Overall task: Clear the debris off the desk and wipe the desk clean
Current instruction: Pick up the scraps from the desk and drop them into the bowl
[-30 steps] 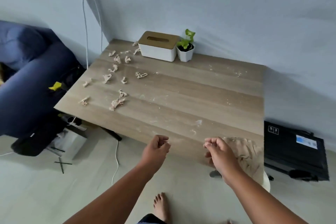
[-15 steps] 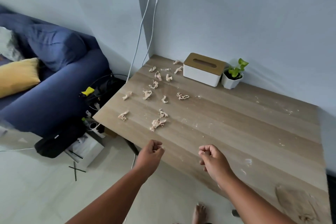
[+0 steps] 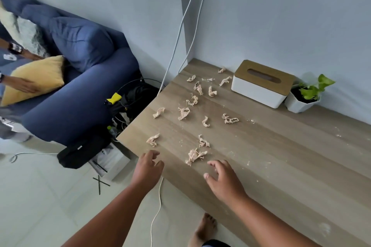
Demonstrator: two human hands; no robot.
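desk (image 3: 281, 166) wood-grain, crumb-dusted — paper scraps (image 3: 195, 155) scattered; sofa (image 3: 80, 86) left

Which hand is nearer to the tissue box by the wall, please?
The right hand. It hovers over the desk's near part, with the tissue box beyond it at the wall. The left hand is at the desk's near left edge, farther off.

The bench (image 3: 271, 156) looks like matt wood-grain laminate, dusted with pale crumbs. The scraps (image 3: 194, 155) on it are crumpled beige paper. The tissue box (image 3: 259, 94) has a smooth white plastic body under a wooden lid. The sofa (image 3: 84, 86) is blue cloth.
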